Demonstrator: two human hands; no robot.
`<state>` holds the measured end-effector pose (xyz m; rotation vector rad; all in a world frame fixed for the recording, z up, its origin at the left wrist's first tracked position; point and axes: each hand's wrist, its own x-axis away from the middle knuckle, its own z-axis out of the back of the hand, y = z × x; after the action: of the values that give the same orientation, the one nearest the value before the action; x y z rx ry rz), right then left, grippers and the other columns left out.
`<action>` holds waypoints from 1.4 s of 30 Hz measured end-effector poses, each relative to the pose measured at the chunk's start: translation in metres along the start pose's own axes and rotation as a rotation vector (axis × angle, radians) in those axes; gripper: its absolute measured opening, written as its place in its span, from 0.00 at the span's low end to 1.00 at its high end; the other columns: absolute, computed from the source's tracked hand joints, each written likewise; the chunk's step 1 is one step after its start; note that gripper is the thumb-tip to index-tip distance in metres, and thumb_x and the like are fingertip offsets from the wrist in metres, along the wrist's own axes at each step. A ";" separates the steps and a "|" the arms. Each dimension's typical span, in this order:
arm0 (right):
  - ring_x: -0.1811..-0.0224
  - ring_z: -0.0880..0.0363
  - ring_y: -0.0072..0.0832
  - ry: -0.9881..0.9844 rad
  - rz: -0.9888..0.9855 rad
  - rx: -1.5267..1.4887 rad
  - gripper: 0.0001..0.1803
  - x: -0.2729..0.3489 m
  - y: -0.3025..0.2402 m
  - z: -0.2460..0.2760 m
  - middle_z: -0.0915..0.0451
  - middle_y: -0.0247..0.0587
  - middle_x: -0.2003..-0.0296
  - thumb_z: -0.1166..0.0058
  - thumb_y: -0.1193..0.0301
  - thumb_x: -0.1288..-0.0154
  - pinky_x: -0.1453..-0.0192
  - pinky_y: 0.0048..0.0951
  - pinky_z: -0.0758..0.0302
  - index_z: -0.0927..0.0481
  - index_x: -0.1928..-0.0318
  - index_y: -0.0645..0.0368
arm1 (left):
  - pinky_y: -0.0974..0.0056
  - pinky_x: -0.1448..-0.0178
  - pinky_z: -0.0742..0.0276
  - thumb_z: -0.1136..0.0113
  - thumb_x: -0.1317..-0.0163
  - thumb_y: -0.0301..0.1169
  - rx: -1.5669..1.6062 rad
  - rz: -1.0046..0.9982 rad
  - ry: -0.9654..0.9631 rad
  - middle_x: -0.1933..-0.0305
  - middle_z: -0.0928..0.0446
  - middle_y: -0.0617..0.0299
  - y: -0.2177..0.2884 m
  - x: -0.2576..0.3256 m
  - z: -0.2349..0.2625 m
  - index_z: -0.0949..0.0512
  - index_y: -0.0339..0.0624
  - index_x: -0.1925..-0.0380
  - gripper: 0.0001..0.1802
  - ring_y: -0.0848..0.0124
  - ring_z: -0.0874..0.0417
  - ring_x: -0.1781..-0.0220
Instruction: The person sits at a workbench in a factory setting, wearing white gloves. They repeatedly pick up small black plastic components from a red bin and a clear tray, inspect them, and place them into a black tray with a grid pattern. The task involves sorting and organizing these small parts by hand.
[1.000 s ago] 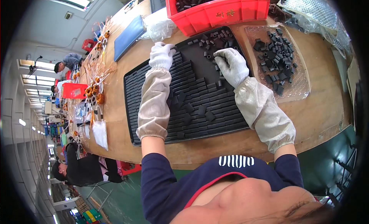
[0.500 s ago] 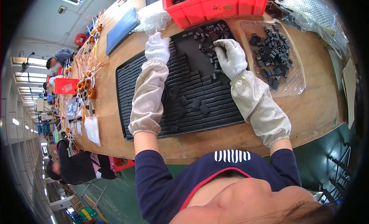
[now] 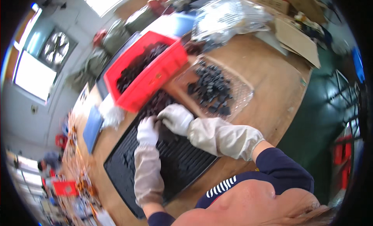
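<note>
A black ribbed tray [image 3: 128,167] lies on the wooden table [image 3: 272,82] with small black parts scattered on it. My left hand [image 3: 147,131], in a white glove with a beige sleeve cover, rests on the tray's far end. Close beside it, my right hand [image 3: 176,119], gloved the same way, also presses down on the tray near a pile of black parts [image 3: 157,101]. Whether either hand pinches a part is hidden by motion blur.
A red bin [image 3: 149,76] full of black parts stands just beyond the tray. To its right lies a clear plastic sheet [image 3: 241,90] with more black parts [image 3: 211,88]. Clear bags [image 3: 229,16], a cardboard box [image 3: 297,41], a blue lid [image 3: 92,127] are around.
The view has swung and tilted sharply. Both hands have drawn close together at the tray's far end, beside the red bin.
</note>
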<state>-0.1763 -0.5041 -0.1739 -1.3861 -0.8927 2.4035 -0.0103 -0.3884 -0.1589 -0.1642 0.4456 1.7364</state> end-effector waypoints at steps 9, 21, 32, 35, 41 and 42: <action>0.58 0.17 0.48 -0.209 0.086 -0.247 0.15 0.009 -0.001 -0.014 0.18 0.45 0.61 0.36 0.72 0.41 0.54 0.44 0.19 0.19 0.52 0.55 | 0.70 0.54 0.23 0.41 0.28 0.38 0.966 0.574 -0.112 0.58 0.18 0.62 0.025 0.041 0.032 0.21 0.34 0.51 0.16 0.77 0.20 0.58; 0.54 0.18 0.47 -0.321 -0.089 -0.251 0.14 0.009 -0.010 -0.017 0.18 0.45 0.59 0.38 0.69 0.38 0.48 0.44 0.20 0.19 0.51 0.54 | 0.43 0.26 0.43 0.45 0.35 0.52 -0.024 0.383 -0.192 0.30 0.37 0.34 -0.077 0.217 0.073 0.30 0.41 0.33 0.36 0.37 0.35 0.32; 0.52 0.18 0.47 -0.327 -0.120 -0.273 0.14 0.011 -0.006 -0.010 0.18 0.45 0.58 0.40 0.68 0.38 0.46 0.43 0.21 0.18 0.52 0.54 | 0.49 0.47 0.24 0.35 0.34 0.41 -0.266 0.312 0.165 0.51 0.26 0.47 0.003 0.229 0.049 0.23 0.50 0.39 0.24 0.48 0.22 0.51; 0.52 0.18 0.46 -0.329 -0.116 -0.258 0.13 0.009 -0.006 -0.010 0.18 0.46 0.58 0.39 0.71 0.37 0.47 0.42 0.21 0.18 0.52 0.55 | 0.50 0.62 0.25 0.36 0.32 0.37 -0.285 0.290 0.191 0.59 0.25 0.46 0.000 0.220 0.067 0.25 0.44 0.40 0.22 0.49 0.20 0.62; 0.53 0.17 0.46 -0.328 -0.112 -0.265 0.12 0.011 -0.006 -0.009 0.18 0.46 0.58 0.40 0.70 0.37 0.47 0.42 0.21 0.18 0.53 0.55 | 0.51 0.47 0.22 0.39 0.30 0.43 -0.148 0.630 0.040 0.50 0.20 0.42 0.027 0.187 0.111 0.26 0.39 0.40 0.25 0.46 0.18 0.48; 0.53 0.18 0.46 -0.323 -0.111 -0.290 0.12 0.011 -0.006 -0.009 0.18 0.45 0.58 0.40 0.69 0.37 0.48 0.42 0.21 0.18 0.53 0.55 | 0.54 0.40 0.24 0.40 0.30 0.45 -0.136 0.667 0.037 0.44 0.21 0.42 0.033 0.183 0.116 0.25 0.37 0.40 0.27 0.48 0.19 0.43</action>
<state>-0.1749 -0.4905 -0.1818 -1.0081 -1.4065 2.5281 -0.0660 -0.1822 -0.1097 -0.1545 0.4365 2.4246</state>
